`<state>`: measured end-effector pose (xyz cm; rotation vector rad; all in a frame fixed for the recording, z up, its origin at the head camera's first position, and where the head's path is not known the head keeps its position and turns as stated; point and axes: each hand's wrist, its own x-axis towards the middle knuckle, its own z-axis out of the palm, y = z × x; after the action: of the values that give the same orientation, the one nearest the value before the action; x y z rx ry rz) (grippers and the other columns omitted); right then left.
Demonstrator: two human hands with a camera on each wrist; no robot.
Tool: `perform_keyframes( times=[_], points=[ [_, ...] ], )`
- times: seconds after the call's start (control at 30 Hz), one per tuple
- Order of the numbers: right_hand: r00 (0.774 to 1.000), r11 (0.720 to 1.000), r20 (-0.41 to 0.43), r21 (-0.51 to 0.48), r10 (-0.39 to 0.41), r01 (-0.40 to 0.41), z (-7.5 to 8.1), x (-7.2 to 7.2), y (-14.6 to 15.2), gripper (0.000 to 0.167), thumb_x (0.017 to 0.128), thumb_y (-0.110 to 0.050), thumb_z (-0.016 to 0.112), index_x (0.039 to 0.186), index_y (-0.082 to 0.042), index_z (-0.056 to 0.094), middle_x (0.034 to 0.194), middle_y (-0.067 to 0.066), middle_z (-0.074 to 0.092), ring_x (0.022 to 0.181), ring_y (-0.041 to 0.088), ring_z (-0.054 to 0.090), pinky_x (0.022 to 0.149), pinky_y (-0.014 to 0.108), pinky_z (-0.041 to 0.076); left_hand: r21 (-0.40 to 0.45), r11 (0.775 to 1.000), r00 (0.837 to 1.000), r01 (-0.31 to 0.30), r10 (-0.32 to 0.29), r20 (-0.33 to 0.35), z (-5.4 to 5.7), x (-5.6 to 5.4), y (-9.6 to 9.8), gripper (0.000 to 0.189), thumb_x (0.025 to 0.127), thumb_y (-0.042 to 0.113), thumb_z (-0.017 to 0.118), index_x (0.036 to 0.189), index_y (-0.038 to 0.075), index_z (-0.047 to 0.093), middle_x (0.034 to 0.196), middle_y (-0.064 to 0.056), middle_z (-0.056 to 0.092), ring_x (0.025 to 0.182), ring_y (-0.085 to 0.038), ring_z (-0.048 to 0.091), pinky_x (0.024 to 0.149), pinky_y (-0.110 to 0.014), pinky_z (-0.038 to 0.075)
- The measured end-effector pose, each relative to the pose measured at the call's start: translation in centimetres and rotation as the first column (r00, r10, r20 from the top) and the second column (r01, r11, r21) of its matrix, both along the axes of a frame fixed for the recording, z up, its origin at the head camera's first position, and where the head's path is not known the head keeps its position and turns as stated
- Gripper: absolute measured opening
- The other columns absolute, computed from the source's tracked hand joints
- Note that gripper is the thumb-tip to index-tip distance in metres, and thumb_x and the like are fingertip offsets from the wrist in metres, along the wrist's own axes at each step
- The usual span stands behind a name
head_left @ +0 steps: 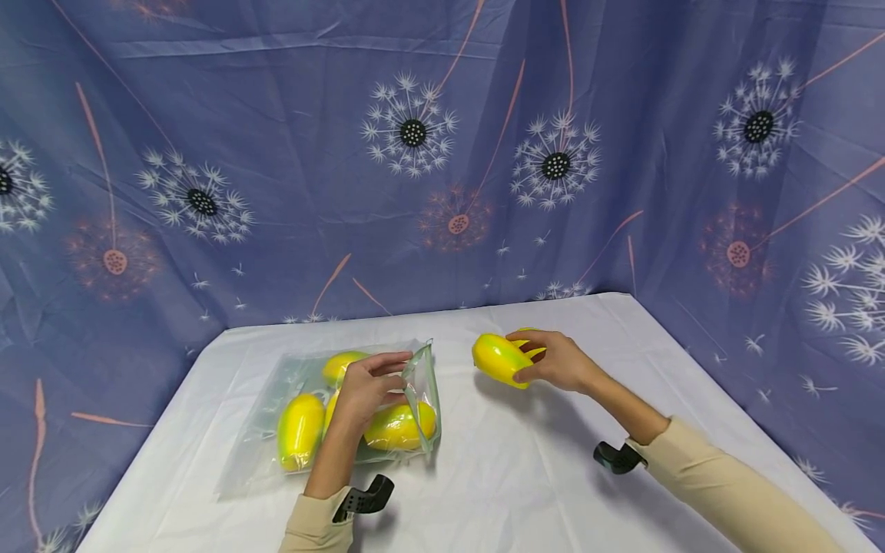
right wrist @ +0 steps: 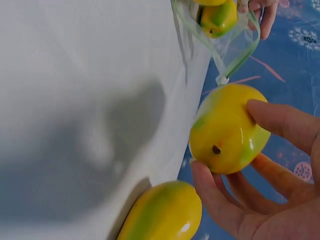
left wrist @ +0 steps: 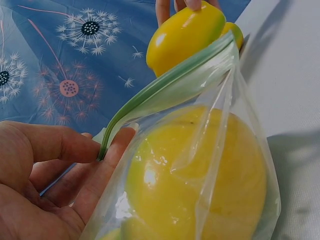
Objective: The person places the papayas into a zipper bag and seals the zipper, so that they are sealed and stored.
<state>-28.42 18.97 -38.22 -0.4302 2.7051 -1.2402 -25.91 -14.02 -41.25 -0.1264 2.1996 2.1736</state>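
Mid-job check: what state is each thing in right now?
Clear bag: mouth open, lying on the table
Bagged fruit: several, lying inside
Held fruit: raised, outside the bag
Loose fruit: resting on the table
Left hand: pinching the bag's mouth
Right hand: gripping the held fruit

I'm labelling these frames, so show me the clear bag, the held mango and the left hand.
Clear bag [head_left: 297, 375]: head view, bare plastic at its upper left.
Held mango [right wrist: 231, 128]: right wrist view, middle of its body.
Left hand [head_left: 365, 390]: head view, back of the hand.

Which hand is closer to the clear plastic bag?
Left. The left hand pinches the bag by its edge; the right hand is apart, to the bag's right, holding a yellow fruit.
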Motion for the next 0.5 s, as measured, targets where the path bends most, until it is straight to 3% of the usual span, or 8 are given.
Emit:
perform_keyframes(
  times=[0.3,0.5],
  points=[
    [0.986,0.988,0.066,-0.002,0.153,-0.154,-0.6,0.5,-1.6,0.068,0.074,-0.011,0.085,0.139,-0.011,0.063,0.127,0.018,0.065,0.107,0.035,0.068,0.088,0.042,0.061,-0.012,1.000,1.000,0.001,-0.001,0.004,0.0,0.0,0.0,0.044,0.083,-0.011,0.066,0.122,0.008,0.075,0.116,-0.016,0.073,0.086,-0.022,0.072,0.071,-0.039,0.064],
    [0.961,0.964,0.087,0.016,0.262,-0.264,-0.9,0.8,-2.4,0.066,0.075,-0.009,0.084,0.138,-0.014,0.064,0.128,0.017,0.066,0.109,0.035,0.067,0.090,0.042,0.060,-0.008,1.000,1.000,0.002,-0.002,0.003,0.0,0.0,0.1,0.045,0.083,-0.011,0.066,0.122,0.008,0.074,0.117,-0.016,0.073,0.085,-0.022,0.073,0.070,-0.038,0.064]
  ],
)
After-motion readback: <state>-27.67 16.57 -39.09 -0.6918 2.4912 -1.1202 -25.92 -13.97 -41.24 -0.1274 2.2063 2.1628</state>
